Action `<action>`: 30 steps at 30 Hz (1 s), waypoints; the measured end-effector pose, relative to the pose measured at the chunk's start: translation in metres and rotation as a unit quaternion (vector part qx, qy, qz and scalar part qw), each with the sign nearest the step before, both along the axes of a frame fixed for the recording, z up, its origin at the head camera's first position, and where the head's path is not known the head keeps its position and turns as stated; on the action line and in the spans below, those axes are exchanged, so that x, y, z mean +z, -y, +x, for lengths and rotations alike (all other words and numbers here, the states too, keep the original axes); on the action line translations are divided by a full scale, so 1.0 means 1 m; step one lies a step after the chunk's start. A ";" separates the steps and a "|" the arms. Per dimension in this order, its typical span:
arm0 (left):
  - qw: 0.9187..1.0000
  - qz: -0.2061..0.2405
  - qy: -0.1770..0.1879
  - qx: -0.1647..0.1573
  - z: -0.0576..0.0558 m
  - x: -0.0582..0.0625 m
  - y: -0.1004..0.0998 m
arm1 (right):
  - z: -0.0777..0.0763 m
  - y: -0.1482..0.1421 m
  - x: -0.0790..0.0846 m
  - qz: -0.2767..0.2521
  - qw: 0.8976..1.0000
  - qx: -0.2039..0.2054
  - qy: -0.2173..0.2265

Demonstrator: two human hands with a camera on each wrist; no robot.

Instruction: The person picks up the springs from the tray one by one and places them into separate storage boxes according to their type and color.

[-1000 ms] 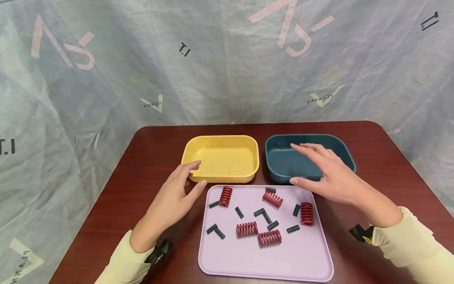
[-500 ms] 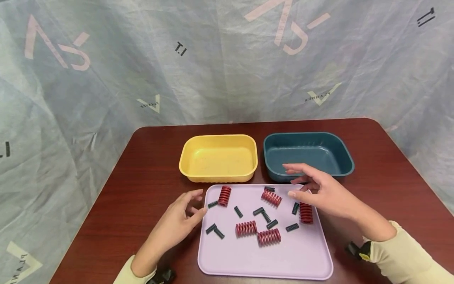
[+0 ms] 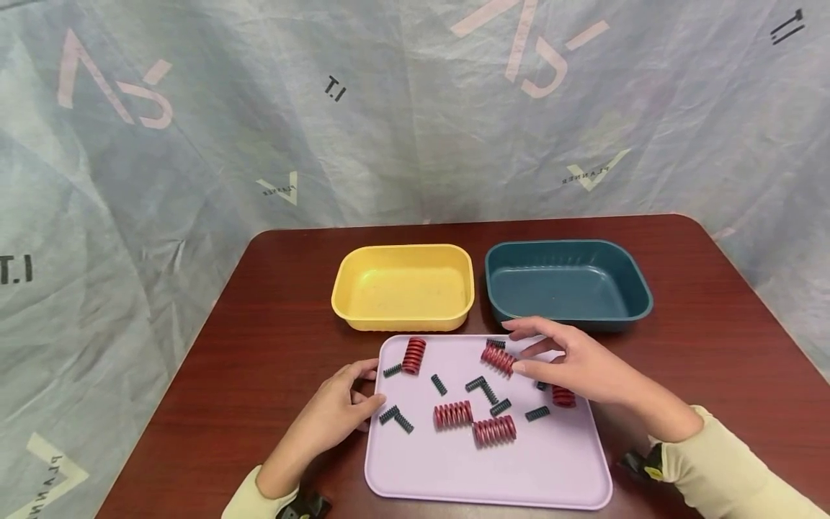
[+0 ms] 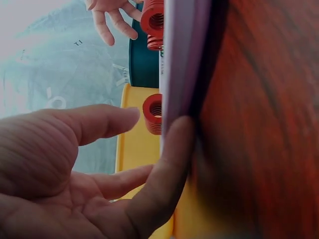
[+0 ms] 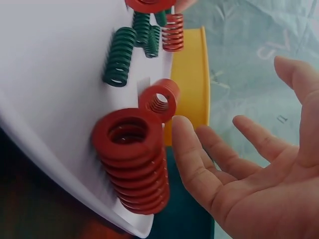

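Note:
A lilac tray (image 3: 480, 476) holds several thick red springs (image 3: 495, 431) and several small dark green springs (image 3: 537, 414), all lying loose. My left hand (image 3: 333, 407) is at the tray's left edge; in the left wrist view a fingertip (image 4: 180, 130) meets the tray's side while the thumb stays apart above. Over the tray's upper right, my right hand (image 3: 580, 360) has its fingers spread and holds nothing. Its thumb tip overlaps the end of a slanted red spring (image 3: 496, 358) in the head view. The hand partly covers another red spring (image 3: 563, 396) and a green one by the right rim.
Behind the tray stand a yellow bin (image 3: 403, 323) on the left and a dark teal bin (image 3: 570, 322) on the right, both without contents. The reddish-brown table (image 3: 214, 375) runs back to a grey printed curtain (image 3: 415, 130).
Both hands have come down and nearer the tray. My left hand moved from beside the yellow bin to the tray's left edge; my right came from over the teal bin to the springs.

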State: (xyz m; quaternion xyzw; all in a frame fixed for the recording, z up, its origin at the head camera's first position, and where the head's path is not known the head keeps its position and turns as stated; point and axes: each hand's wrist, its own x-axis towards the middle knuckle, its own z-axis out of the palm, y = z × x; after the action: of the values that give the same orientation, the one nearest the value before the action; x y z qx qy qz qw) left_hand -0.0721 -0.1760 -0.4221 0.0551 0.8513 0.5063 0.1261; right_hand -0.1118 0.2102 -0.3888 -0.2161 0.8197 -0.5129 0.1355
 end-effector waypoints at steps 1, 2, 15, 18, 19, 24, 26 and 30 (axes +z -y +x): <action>1.000 0.001 0.002 0.001 0.000 0.000 0.000 | 0.000 0.001 -0.001 0.002 1.000 -0.002 0.005; 1.000 0.003 0.004 0.003 -0.001 0.000 0.000 | 0.000 0.002 -0.002 0.003 1.000 -0.002 0.007; 1.000 0.010 0.012 0.003 -0.009 -0.003 -0.001 | -0.005 0.009 -0.005 0.067 0.998 -0.004 -0.013; 1.000 0.012 0.019 0.002 -0.009 -0.003 -0.002 | -0.008 0.011 -0.005 0.082 0.996 0.007 -0.024; 1.000 0.014 0.022 0.003 -0.009 -0.003 -0.002 | -0.009 0.012 -0.005 0.086 0.996 0.010 -0.026; 0.999 0.018 0.034 0.007 -0.010 -0.002 -0.004 | -0.012 0.018 -0.004 0.101 0.995 0.014 -0.024; 0.999 0.018 0.035 0.008 -0.010 -0.003 -0.004 | -0.013 0.022 -0.004 0.106 0.994 0.014 -0.025; 0.999 0.020 0.037 0.005 -0.010 -0.004 -0.004 | -0.015 0.029 -0.007 0.127 0.991 0.015 -0.038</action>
State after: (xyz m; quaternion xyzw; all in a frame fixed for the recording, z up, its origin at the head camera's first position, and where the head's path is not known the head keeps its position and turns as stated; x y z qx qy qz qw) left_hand -0.0822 -0.1719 -0.4259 0.0343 0.8359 0.5259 0.1534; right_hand -0.1265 0.1810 -0.3954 -0.2294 0.8791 -0.3942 0.1381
